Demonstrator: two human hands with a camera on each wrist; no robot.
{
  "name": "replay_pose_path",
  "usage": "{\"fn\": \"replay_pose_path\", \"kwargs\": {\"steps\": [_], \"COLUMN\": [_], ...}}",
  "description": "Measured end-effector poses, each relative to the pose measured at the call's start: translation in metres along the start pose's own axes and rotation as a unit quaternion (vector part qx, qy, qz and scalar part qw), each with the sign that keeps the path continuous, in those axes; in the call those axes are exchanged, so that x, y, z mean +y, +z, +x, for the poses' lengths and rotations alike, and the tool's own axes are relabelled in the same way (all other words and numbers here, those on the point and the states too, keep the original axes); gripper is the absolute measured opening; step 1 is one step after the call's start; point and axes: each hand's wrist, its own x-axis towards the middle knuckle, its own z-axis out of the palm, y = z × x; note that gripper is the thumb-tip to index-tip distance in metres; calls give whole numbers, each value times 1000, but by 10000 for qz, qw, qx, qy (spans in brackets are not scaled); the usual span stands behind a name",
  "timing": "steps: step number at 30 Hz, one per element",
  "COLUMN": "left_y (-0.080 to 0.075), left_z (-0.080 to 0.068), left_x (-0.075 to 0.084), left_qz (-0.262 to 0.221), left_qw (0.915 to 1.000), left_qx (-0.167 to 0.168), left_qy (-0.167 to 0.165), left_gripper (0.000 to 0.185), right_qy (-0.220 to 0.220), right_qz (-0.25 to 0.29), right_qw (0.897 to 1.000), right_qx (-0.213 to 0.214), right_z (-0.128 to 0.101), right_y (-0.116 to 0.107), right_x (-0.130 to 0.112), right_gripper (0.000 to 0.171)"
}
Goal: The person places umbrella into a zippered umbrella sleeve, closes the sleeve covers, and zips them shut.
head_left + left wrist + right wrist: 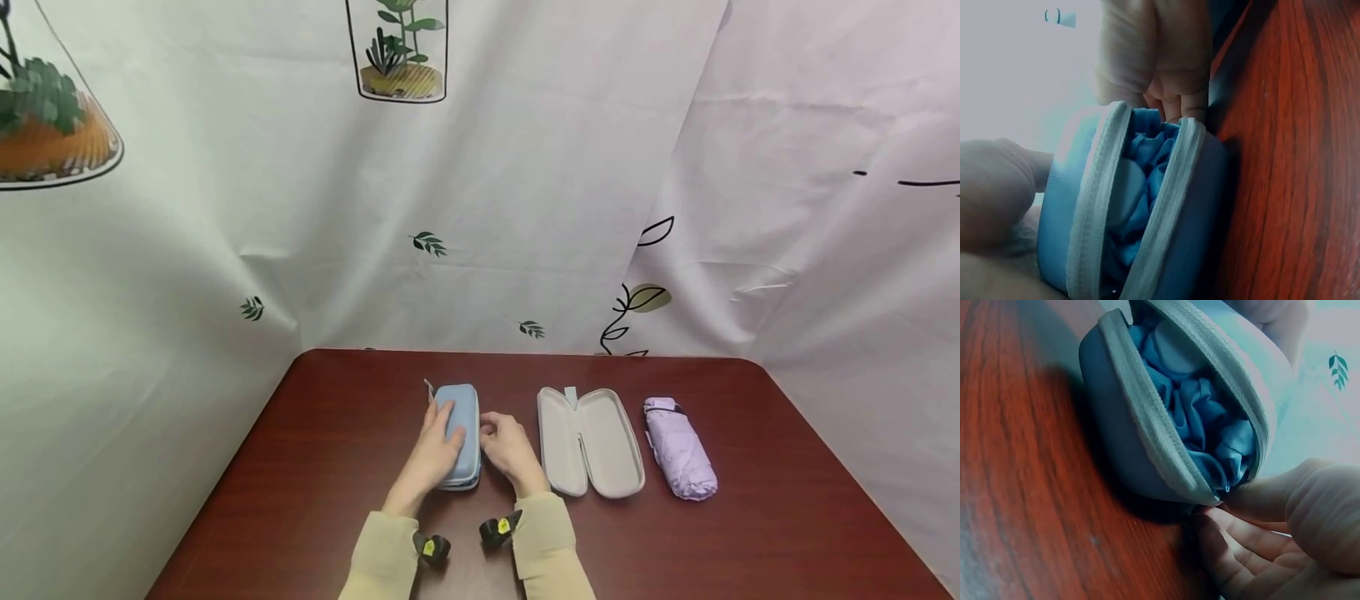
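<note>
Left hand presses flat on the blue case; right hand pinches its right edge, zipper gaping, on the desk.

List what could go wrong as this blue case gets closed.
1. Blue fabric bulges between the zipper edges of the blue case, so it may snag or get pinched.
2. The right hand has fingertips at the gap and could get nipped.
3. The left hand presses on top; uneven pressure might slide the case across the table.
</note>
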Motion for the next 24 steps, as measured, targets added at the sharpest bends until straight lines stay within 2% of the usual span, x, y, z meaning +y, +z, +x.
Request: {"fn": "replay_pose_path", "kwargs": {"steps": [8, 14, 20, 24], "left_y": [3, 4, 4, 4], "left_z": [-5, -5, -7, -7], "left_x": [5, 6, 3, 2], "left_qz": [392, 706, 634, 427], "left_qw": [9991, 9970, 9978, 9989], "left_qx": [117, 162, 116, 118], "left_qy": [123, 266, 147, 145], "left_gripper": [53, 53, 54, 58], "right_qy": [44, 129, 119, -136], "right_qz": [-94, -32, 44, -103], "right_qw": [9999, 9996, 9991, 9983], "right_qx": [-7, 239, 409, 553], "right_z": [0, 0, -1, -1], "right_y": [1, 3, 3, 2], "right_x": [0, -5, -13, -20], "right_gripper": [28, 25, 27, 32]}}
